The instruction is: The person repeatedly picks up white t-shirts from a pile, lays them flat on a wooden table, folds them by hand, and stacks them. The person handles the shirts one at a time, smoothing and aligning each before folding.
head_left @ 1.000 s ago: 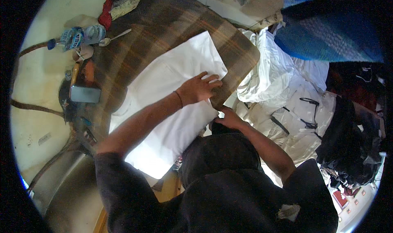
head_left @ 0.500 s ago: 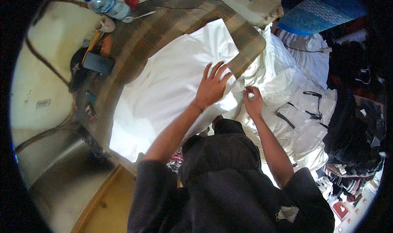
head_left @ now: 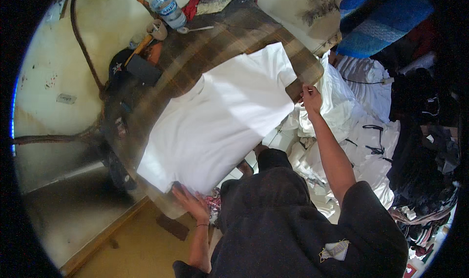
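Observation:
A white T-shirt (head_left: 220,122) lies spread out on a table with a brown plaid cover (head_left: 220,41). Its neckline faces the far left side, and one sleeve reaches toward the table's right corner. My left hand (head_left: 193,204) is at the shirt's near left edge, fingers stretched out and touching the cloth or the table rim. Beside the shirt's right edge, my right hand (head_left: 311,101) has its fingers bent together. Whatever they pinch, if anything, is too small to make out.
A water bottle (head_left: 167,8), a spoon (head_left: 195,29), a cup (head_left: 157,30) and a dark phone-like slab (head_left: 143,70) stand or lie along the far left side. White garments (head_left: 361,146) are heaped at the right, near dark clothes (head_left: 415,165). A blue cloth (head_left: 386,24) hangs behind.
My left hand has gone from the shirt's right part down to its near left edge. My right hand has risen toward the table's right corner. The shirt lies flatter, and the view has shifted.

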Motion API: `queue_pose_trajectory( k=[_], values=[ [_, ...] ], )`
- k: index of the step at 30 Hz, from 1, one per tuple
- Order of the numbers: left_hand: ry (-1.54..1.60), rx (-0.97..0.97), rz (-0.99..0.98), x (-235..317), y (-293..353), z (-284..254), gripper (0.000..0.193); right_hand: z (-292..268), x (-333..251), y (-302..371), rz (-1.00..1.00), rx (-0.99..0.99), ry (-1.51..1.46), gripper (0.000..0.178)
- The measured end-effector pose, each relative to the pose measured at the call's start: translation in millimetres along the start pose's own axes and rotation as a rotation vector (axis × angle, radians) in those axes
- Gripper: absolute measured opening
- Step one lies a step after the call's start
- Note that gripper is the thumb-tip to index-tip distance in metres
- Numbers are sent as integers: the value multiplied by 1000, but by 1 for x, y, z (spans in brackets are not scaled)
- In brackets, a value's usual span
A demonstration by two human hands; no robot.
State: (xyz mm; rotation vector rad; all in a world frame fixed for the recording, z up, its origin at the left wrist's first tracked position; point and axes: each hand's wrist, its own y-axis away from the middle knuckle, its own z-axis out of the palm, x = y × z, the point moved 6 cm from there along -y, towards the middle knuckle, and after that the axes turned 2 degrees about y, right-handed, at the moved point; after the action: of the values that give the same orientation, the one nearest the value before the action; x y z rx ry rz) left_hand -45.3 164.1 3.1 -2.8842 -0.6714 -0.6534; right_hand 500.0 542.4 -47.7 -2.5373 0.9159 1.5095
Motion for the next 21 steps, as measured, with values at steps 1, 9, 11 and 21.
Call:
queue_pose_trajectory(
  k=[1,9,11,21],
  values=[
    [125,80,55,22,-21,6,74,7,-9,-15,65,-22,30,46],
    [-17,-241,542,236,-235,140,65,23,-22,-46,-7,-89,194,37],
    [-83,-210,515,262,-263,153,66,10,-20,-41,-14,-33,163,32],
    [16,-251,669,353,-319,197,66,70,-118,-144,-378,88,616,32]
  ],
)
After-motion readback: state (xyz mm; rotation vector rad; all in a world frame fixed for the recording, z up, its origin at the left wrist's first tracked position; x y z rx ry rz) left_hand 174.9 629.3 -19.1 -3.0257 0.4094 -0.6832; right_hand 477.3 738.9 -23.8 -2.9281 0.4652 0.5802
